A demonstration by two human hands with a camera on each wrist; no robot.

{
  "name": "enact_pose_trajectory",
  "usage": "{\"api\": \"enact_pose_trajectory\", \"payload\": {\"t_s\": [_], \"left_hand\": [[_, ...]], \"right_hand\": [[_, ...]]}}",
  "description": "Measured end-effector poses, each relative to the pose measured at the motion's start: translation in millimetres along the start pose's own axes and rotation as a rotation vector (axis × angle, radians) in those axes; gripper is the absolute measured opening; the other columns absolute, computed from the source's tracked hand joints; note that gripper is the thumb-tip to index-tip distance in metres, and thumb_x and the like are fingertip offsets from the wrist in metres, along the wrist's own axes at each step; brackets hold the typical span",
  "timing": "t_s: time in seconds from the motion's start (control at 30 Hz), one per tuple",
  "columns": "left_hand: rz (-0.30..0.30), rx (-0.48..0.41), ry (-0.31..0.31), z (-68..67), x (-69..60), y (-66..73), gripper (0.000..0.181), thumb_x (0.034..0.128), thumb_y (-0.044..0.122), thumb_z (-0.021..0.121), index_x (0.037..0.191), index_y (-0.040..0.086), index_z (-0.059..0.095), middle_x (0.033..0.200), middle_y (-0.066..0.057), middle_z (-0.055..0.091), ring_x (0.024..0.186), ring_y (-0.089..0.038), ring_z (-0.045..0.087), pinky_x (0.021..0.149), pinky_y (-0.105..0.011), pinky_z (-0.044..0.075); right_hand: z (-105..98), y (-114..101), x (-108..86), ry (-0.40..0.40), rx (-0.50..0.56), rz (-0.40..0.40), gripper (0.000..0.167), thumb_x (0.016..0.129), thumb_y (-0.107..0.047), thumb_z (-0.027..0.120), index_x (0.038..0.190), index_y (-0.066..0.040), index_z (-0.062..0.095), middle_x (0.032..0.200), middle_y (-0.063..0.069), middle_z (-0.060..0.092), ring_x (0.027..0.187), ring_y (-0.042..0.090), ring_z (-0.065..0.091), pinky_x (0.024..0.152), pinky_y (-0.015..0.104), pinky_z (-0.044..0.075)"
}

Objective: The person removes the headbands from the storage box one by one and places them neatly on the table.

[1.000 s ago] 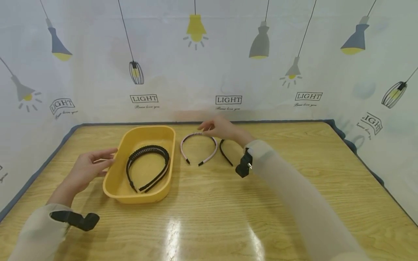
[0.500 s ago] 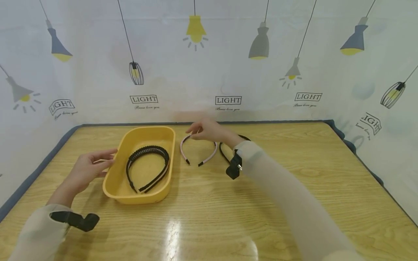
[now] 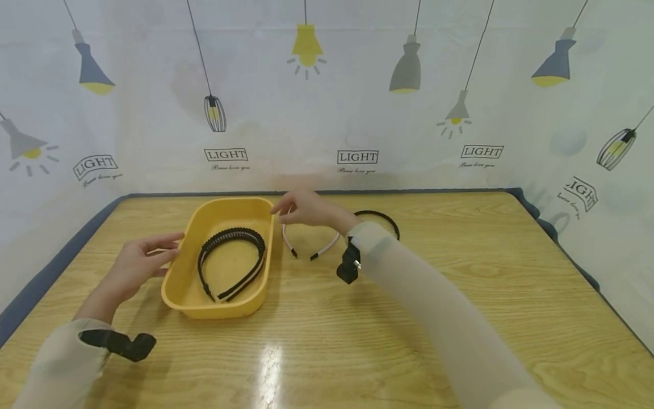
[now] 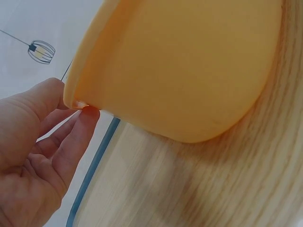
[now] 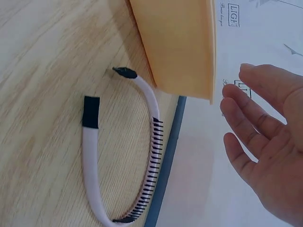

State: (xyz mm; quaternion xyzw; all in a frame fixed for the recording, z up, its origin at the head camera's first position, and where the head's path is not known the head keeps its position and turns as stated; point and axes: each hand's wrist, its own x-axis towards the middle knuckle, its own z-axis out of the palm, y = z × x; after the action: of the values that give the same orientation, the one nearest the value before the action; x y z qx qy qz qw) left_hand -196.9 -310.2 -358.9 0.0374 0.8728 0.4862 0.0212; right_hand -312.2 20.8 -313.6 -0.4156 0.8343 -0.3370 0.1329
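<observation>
My left hand holds the left rim of a yellow plastic tub; in the left wrist view one fingertip lies under that rim. Inside the tub are black headbands, overlapping, one with a pale stripe. At the tub's far right corner is my right hand, its loosely bent fingers holding nothing. The right wrist view has a gap between them and the tub wall. Beneath this hand lies a pale pink headband with black teeth, its top hidden in the head view.
Another black headband lies on the wooden table to the right, partly covered by my right forearm. A white curtain printed with lamps hangs behind the table, which has a dark blue border along its back edge.
My right hand has moved left, from above the pink headband to the tub's right rim. More of the right-hand black headband's curve now shows. The left hand stays on the rim.
</observation>
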Motion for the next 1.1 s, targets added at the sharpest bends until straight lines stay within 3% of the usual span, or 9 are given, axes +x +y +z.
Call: {"api": "enact_pose_trajectory", "payload": {"t_s": [0.53,1.1], "left_hand": [[-0.004,-0.022,0.000,-0.7,-0.5,0.0,0.053,0.0925,0.021,0.056,0.134,-0.008,0.039,0.115,-0.021,0.048,0.087,0.011,0.051,0.070,-0.030,0.055],[-0.011,-0.020,0.007,-0.6,-2.4,3.3,0.053,0.0927,0.021,0.056,0.133,-0.008,0.039,0.114,-0.020,0.048,0.087,0.010,0.051,0.071,-0.030,0.055]], "right_hand": [[15.6,-8.7,21.0,-0.026,0.022,-0.042,0.024,0.088,-0.008,0.061,0.111,-0.002,0.064,0.104,0.009,0.063,0.090,0.014,0.058,0.077,0.019,0.049],[22.7,-12.3,40.8,-0.015,-0.017,-0.007,0.024,0.087,-0.010,0.063,0.111,-0.004,0.065,0.108,0.012,0.063,0.093,0.016,0.059,0.078,0.020,0.048]]}}
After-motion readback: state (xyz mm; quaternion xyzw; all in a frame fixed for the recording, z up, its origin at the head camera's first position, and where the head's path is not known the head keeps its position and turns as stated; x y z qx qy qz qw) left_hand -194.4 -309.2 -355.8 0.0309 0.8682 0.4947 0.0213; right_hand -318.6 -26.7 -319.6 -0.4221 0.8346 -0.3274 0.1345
